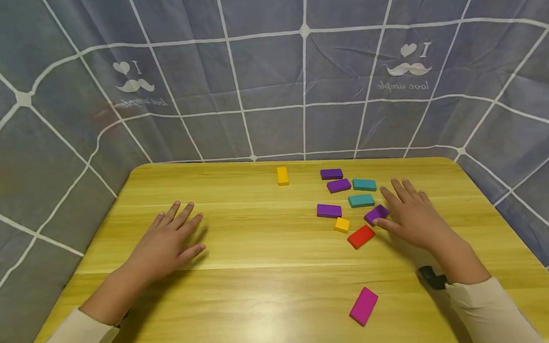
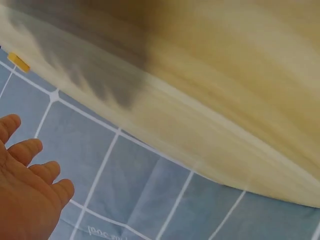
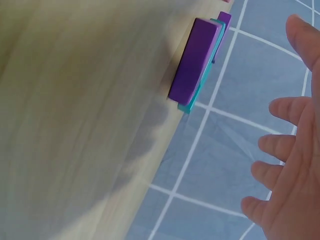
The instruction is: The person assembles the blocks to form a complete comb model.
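My left hand point(image 1: 163, 246) is held over the left of the wooden table with its fingers spread, holding nothing. On the right, my right hand point(image 1: 414, 218) hovers with spread fingers close to a purple block point(image 1: 376, 214). The thumb tip overlaps that block in the head view, but the right wrist view shows a gap between the hand point(image 3: 290, 150) and the purple block point(image 3: 195, 62). Around it lie a red block point(image 1: 361, 237), two teal blocks point(image 1: 361, 201), point(image 1: 364, 185) and a small yellow block point(image 1: 342, 225). More purple blocks point(image 1: 329, 210) lie just left of these.
Nearer the front edge a magenta block point(image 1: 364, 306) lies alone. A yellow block point(image 1: 282, 176) stands apart at the back of the table point(image 1: 244, 299). Grey-blue curtain point(image 1: 269, 77) with white lines surrounds the table's back and sides. A black strap point(image 1: 433, 277) is at the right wrist.
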Demonstrator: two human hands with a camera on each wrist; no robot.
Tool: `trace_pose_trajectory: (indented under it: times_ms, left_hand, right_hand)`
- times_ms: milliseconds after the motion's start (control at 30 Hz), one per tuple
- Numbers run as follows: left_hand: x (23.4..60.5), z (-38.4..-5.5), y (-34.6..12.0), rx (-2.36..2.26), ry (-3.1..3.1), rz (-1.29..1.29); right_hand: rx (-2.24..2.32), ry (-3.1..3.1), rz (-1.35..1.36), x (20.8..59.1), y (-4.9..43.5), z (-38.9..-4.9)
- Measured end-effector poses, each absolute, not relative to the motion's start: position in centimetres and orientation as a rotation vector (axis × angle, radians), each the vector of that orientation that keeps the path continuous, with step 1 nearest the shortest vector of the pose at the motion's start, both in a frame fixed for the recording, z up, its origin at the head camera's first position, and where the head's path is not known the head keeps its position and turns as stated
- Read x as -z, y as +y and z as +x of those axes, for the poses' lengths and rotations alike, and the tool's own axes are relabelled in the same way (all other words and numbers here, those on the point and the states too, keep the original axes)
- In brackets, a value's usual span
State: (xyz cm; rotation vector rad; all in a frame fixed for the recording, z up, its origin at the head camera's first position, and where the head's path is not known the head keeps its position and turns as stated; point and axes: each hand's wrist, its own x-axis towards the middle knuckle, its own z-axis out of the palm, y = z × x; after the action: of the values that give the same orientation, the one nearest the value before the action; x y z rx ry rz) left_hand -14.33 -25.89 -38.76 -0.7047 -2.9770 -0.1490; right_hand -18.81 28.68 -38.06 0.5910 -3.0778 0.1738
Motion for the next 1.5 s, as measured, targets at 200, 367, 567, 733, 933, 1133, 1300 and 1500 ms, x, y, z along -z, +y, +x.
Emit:
trace_pose_trajectory:
  times_ms: [200, 367, 567, 733, 933, 1133, 1300, 1500]
  left_hand:
    - [38.4, -15.3, -24.7, 0.16, -2.969, -0.735]
    - [38.4, -16.3, -23.7, 0.177, -2.983, -0.766]
    - [38.6, -17.4, -22.6, 0.239, -3.031, -0.791]
    - [38.9, -18.3, -21.9, 0.239, -3.055, -0.82]
    - [38.7, -20.0, -21.2, 0.283, -3.015, -0.85]
    - [38.7, -21.4, -20.5, 0.389, -3.024, -0.817]
    - [38.6, -22.2, -19.6, 0.634, -3.052, -0.707]
    - [38.9, -23.2, -18.2, 0.859, -3.015, -0.701]
  right_hand:
    - [-0.195, -3.065, 0.617, 37.9, 28.1, -19.6]
    - [-0.239, -3.067, 0.63, 37.6, 27.7, -20.5]
    - [-0.266, -3.052, 0.681, 37.5, 27.3, -21.2]
    - [-0.285, -3.042, 0.73, 37.4, 26.7, -21.7]
    - [-0.322, -3.022, 0.773, 37.7, 26.1, -22.2]
    - [-0.377, -3.034, 0.781, 38.1, 25.6, -22.9]
    - [-0.451, -3.042, 0.785, 38.3, 25.2, -23.4]
    - [-0.504, -3.033, 0.791, 38.7, 24.8, -24.2]
